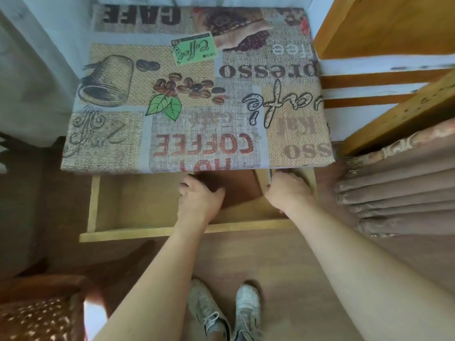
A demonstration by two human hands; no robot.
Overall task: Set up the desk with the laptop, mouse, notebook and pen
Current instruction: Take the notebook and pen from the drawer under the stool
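The desk (197,94) is covered by a coffee-print cloth and has nothing on top. Below its front edge a pale wooden drawer (138,200) is pulled out. Inside it lies a flat brown item (236,190), partly hidden under the desk top; I cannot tell whether it is the notebook or the laptop. My left hand (199,198) grips its left edge, thumb on top. My right hand (288,190) curls over its right side, beside a thin grey edge (270,175). No mouse or pen is visible.
A wooden shelf unit (384,89) stands tight against the desk's right side, with folded brown fabric (394,188) below it. A chair with a patterned seat (41,313) sits at lower left. My shoes (226,311) are on the wooden floor in front of the drawer.
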